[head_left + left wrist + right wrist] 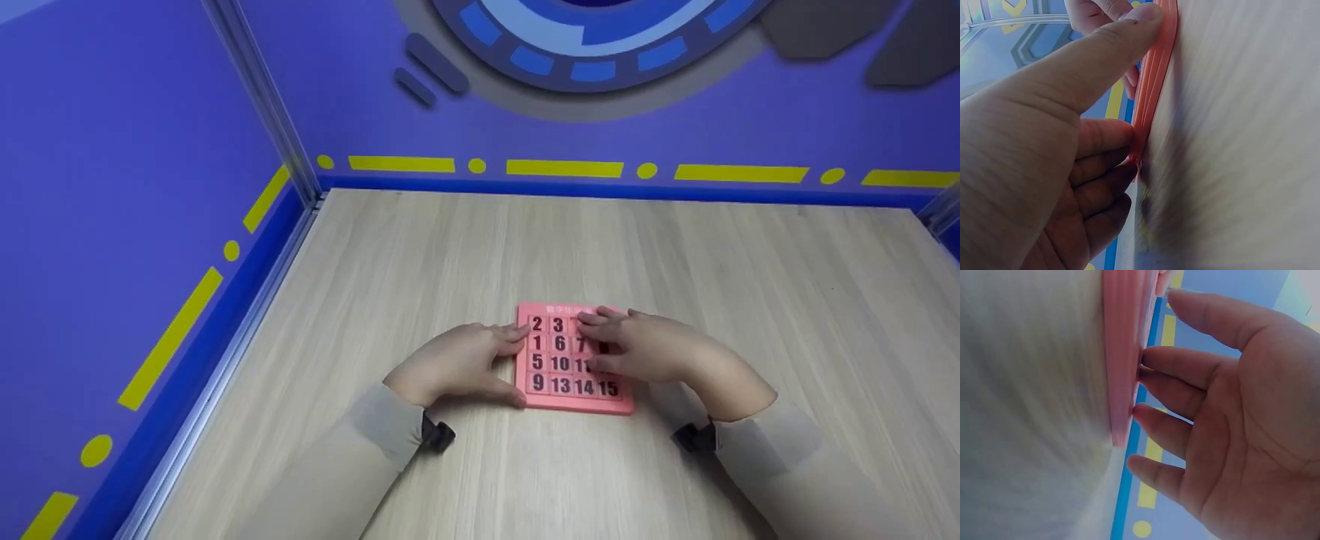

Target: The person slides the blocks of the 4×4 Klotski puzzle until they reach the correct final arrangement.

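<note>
A pink number sliding puzzle point(577, 405) lies flat on the table, its rows of black-numbered tiles facing up. My left hand point(469, 364) rests against its left edge, thumb near the front corner and fingers farther up. In the left wrist view, the thumb point(1112, 50) and loosely bent fingertips touch the puzzle's side point(1154, 73). My right hand point(656, 349) reaches over the right part, covering some upper-right tiles. Its fingers point(1176, 363) are fairly straight and spread, with several tips at the puzzle's face in the right wrist view.
The wood-grain table point(420, 255) runs back to a blue wall point(352, 97) with yellow markings. Another blue panel point(135, 187) rises along the left, joined by a metal corner post point(262, 97). Black straps point(437, 433) sit at both wrists.
</note>
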A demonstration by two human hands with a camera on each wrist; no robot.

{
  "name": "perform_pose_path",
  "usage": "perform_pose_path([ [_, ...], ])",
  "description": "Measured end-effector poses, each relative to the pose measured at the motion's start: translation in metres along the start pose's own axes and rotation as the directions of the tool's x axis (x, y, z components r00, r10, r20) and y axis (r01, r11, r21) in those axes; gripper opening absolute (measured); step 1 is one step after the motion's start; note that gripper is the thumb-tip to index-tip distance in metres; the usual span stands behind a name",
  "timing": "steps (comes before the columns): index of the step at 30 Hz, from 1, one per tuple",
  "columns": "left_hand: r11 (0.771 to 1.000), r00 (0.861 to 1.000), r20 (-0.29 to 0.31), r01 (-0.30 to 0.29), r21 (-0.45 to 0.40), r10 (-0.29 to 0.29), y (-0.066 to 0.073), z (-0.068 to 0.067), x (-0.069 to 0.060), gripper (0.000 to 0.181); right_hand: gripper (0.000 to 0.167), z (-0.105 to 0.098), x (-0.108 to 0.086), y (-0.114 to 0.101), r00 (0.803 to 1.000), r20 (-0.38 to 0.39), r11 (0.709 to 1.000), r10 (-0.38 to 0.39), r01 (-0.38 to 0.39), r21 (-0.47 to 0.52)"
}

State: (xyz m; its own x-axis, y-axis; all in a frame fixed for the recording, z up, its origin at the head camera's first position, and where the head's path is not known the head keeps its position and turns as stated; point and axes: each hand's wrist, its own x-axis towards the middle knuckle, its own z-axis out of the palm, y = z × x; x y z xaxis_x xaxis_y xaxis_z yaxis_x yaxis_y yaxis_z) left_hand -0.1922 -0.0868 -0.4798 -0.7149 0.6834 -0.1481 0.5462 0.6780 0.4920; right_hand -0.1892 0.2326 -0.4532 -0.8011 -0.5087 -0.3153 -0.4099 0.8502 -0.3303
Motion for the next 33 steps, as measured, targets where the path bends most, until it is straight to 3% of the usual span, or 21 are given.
perform_pose_path([
  [8, 1.000, 1.000, -0.005, 0.015, -0.011, -0.015, -0.001, 0.000, -0.001, 0.094, 0.064, -0.012, -0.006, 0.003, 0.998, 0.041, 0.999, 0.044, -0.043, -0.032],
  [14, 1.000, 1.000, -0.003, 0.007, -0.003, -0.007, 0.000, 0.001, 0.001, 0.092, 0.063, -0.012, -0.009, -0.003, 0.998, 0.019, 0.997, 0.067, -0.066, -0.050],
  [23, 1.000, 1.000, 0.004, 0.000, 0.016, 0.000, -0.001, 0.001, 0.001, 0.094, 0.075, 0.000, -0.004, -0.011, 0.998, -0.055, 0.998, -0.043, 0.040, -0.047],
  [33, 1.000, 1.000, 0.008, 0.002, 0.016, -0.002, 0.001, 0.000, 0.001, 0.095, 0.091, 0.013, 0.004, -0.008, 0.993, 0.024, 0.993, -0.119, 0.119, 0.018],
])
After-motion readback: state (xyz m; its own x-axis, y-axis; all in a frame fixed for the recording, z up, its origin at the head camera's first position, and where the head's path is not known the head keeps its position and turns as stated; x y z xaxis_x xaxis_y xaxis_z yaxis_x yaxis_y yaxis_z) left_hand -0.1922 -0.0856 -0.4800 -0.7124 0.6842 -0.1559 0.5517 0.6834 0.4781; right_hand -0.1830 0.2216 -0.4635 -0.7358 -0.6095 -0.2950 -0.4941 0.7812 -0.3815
